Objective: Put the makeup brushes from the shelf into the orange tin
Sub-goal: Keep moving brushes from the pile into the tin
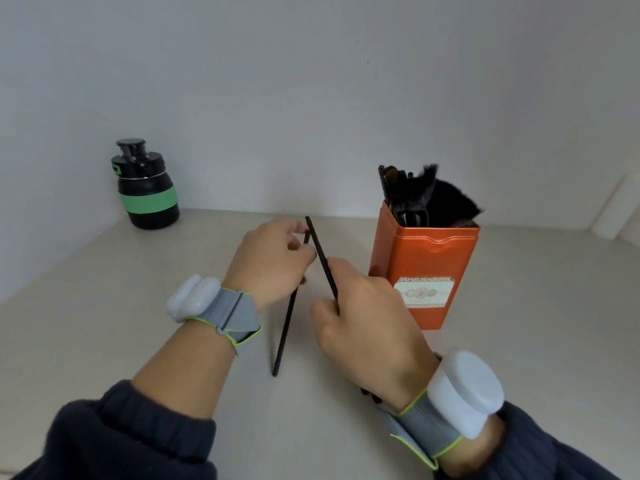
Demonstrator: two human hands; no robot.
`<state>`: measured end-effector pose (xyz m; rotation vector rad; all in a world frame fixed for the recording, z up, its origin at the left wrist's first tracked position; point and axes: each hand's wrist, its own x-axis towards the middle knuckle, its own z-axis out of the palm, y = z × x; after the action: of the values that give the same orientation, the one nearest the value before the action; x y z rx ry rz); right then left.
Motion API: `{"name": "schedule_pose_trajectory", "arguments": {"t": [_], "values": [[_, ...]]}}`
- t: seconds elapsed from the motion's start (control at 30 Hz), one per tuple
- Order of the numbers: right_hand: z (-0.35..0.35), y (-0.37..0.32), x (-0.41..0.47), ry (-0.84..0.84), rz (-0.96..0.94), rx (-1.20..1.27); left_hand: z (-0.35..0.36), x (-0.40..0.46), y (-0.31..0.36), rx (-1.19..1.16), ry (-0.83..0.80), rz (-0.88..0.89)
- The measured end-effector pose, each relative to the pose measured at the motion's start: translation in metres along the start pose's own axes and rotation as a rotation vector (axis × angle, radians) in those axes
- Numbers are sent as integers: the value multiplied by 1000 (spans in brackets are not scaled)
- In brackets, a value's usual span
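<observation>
**Makeup brushes: 2 in hand, the rest in the tin**

Makeup brushes already fill the orange tin (425, 268), which stands upright on the pale shelf (104, 306) at about 2 o'clock from the hands. Dark bristle heads and thin handles (427, 194) stick up past its open rim, crowded together. A pale label sits low on the tin's front face.

At the centre of the view, each hand holds 1 thin black brush handle. The left hand (273, 258) is curled, its fingertips pinched around the left brush (284, 327). That handle slopes down toward 6 o'clock, and its lower end sits at or just above the shelf; I cannot tell whether it touches. The right hand (367, 317) is closed around the right brush (322, 258), with thumb and fingers gripping its lower part. The free end points up toward 11 o'clock and passes just beside the left hand's fingertips. The 2 handles cross or nearly meet near the top, forming a narrow inverted V. Which end of either brush carries bristles is hidden.

The right hand's knuckles are just beside the tin's lower left corner.

Both wrists carry a grey strap with a white puck-like device, and dark knitted sleeves cover the forearms.

A black bottle with a green band (147, 188) stands at 10 o'clock, close to the wall and well apart from the hands.
</observation>
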<state>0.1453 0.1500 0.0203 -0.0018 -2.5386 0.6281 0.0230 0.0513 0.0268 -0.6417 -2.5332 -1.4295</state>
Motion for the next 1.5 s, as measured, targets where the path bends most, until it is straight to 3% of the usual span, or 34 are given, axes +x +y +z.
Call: {"name": "schedule_pose_trajectory", "arguments": {"t": [0.3,0.53,0.73,0.87,0.97,1.17,1.37,1.5], "values": [[-16,6,5,394,-205,228,-13,-5,29,-676,218,81],[-42,13,9,606,-181,698,-29,-16,41,-1115,256,152],[-58,11,7,860,-239,737,-31,-24,50,-1233,295,253],[-62,13,8,968,-254,731,-29,-27,51,-1149,282,352],[-63,17,12,987,-246,693,-24,-28,52,-1057,269,429],[-51,22,17,833,-104,450,-21,-30,55,-1021,276,478],[-51,22,17,779,17,148,-20,-33,59,-1133,288,444],[-48,28,18,694,49,170,-15,-34,62,-1112,290,466]]}}
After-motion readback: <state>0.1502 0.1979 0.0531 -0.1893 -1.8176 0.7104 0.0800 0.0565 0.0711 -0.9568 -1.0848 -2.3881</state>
